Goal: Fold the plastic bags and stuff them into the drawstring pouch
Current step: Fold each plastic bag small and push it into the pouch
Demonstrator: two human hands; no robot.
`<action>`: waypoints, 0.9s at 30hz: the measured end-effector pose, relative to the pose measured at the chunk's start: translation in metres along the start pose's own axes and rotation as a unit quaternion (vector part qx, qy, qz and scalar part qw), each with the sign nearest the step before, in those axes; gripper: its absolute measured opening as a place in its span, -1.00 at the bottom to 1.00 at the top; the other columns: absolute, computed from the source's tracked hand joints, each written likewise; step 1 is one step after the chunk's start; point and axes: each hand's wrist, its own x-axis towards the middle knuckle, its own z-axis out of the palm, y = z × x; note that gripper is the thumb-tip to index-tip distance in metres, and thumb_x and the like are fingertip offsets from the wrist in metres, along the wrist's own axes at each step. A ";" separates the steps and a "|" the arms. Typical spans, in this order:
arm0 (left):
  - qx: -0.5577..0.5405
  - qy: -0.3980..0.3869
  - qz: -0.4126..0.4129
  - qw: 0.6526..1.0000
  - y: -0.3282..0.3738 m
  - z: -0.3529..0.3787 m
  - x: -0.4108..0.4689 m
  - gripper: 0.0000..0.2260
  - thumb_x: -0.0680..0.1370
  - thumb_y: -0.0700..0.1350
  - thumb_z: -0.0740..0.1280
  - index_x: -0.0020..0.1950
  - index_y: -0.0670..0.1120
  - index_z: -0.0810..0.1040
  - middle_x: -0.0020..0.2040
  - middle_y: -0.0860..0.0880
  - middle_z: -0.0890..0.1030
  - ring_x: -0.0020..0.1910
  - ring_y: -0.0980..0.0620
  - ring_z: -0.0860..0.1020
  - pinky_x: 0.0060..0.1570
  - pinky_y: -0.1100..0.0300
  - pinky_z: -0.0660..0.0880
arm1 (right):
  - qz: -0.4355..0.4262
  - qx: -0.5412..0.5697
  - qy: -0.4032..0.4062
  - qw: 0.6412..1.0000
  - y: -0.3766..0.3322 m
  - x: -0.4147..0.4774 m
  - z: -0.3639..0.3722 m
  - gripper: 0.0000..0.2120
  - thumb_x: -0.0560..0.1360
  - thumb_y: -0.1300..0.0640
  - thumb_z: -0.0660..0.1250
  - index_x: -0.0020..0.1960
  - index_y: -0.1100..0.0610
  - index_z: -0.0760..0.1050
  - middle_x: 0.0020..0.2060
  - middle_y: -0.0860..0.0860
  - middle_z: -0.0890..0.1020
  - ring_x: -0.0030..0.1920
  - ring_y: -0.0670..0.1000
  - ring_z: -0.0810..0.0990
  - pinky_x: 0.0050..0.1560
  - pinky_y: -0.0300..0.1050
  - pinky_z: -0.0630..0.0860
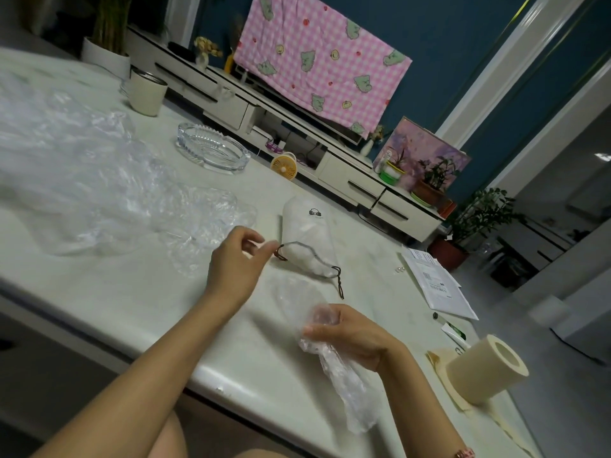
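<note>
A white drawstring pouch (307, 236) with a small dark logo lies on the pale table (139, 292), its dark-rimmed mouth towards me. My left hand (236, 262) pinches the brown cord at the near left corner of the mouth. My right hand (347, 335) grips a rolled, crumpled clear plastic bag (350, 391) that hangs down towards the table's near edge. More clear plastic bags (82, 180) lie in a loose heap at the left.
A glass ashtray (213, 150) and a cream cup (145, 94) stand at the back. A tissue roll (486, 368) and a white paper sheet (436, 285) lie at the right. A small yellow fan (283, 166) sits by the far edge.
</note>
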 end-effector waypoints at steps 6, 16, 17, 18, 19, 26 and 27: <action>-0.102 -0.296 -0.276 0.909 0.010 0.017 -0.029 -0.51 0.25 0.28 0.40 -0.09 -0.10 0.52 -0.11 -0.05 0.62 -0.14 0.01 0.60 -0.25 0.22 0.45 | -0.043 0.086 0.081 0.992 -0.001 -0.001 0.009 -0.73 0.36 0.14 0.45 -0.06 0.31 0.51 -0.22 0.17 0.59 -0.20 0.09 0.59 -0.18 -0.16 0.52; -0.260 -0.112 -0.214 0.935 0.004 0.019 -0.019 -0.83 0.55 -0.12 0.32 -0.20 -0.13 0.58 -0.30 -0.04 0.65 -0.38 0.08 0.61 -0.35 0.28 0.50 | -0.016 -0.032 0.093 0.995 -0.002 -0.010 0.035 -0.82 0.39 0.20 0.49 -0.22 0.22 0.49 -0.33 0.12 0.56 -0.38 -0.03 0.52 -0.32 -0.25 0.44; -0.253 -0.097 -0.209 0.940 0.004 0.018 -0.018 -0.83 0.56 -0.07 0.31 -0.16 -0.12 0.59 -0.23 -0.06 0.66 -0.31 0.05 0.62 -0.33 0.27 0.50 | -0.019 -0.038 0.108 0.993 -0.001 -0.009 0.035 -0.81 0.38 0.19 0.50 -0.25 0.20 0.48 -0.35 0.08 0.56 -0.38 -0.04 0.51 -0.33 -0.26 0.43; -0.252 -0.093 -0.211 0.940 0.004 0.016 -0.018 -0.81 0.55 0.00 0.30 -0.09 -0.10 0.59 -0.14 -0.07 0.66 -0.22 0.02 0.62 -0.32 0.25 0.49 | -0.027 -0.041 0.132 0.990 -0.001 -0.008 0.036 -0.80 0.39 0.18 0.50 -0.28 0.17 0.47 -0.39 0.02 0.55 -0.39 -0.06 0.49 -0.34 -0.28 0.40; -0.254 -0.111 -0.225 0.934 0.005 0.016 -0.019 -0.76 0.52 0.09 0.31 -0.01 -0.08 0.57 -0.07 -0.06 0.64 -0.14 -0.01 0.60 -0.29 0.23 0.48 | -0.038 -0.032 0.163 0.985 -0.002 -0.007 0.035 -0.79 0.40 0.17 0.48 -0.29 0.16 0.47 -0.44 -0.03 0.53 -0.42 -0.09 0.47 -0.37 -0.31 0.38; -0.112 -0.180 -0.185 0.960 0.006 0.019 -0.036 -0.89 0.53 -0.17 0.35 -0.18 -0.15 0.55 -0.27 -0.08 0.58 -0.34 0.07 0.54 -0.40 0.31 0.48 | -0.065 0.043 0.162 0.984 -0.011 -0.006 0.036 -0.76 0.38 0.11 0.49 -0.11 0.23 0.51 -0.22 0.08 0.64 -0.20 0.01 0.63 -0.20 -0.25 0.51; -0.098 -0.170 -0.173 0.965 0.005 0.019 -0.035 -0.90 0.53 -0.17 0.35 -0.16 -0.16 0.56 -0.26 -0.09 0.58 -0.36 0.08 0.53 -0.43 0.32 0.48 | -0.071 0.052 0.146 0.985 -0.012 -0.006 0.033 -0.69 0.38 0.10 0.48 0.02 0.26 0.53 -0.08 0.13 0.66 -0.08 0.08 0.65 -0.05 -0.15 0.55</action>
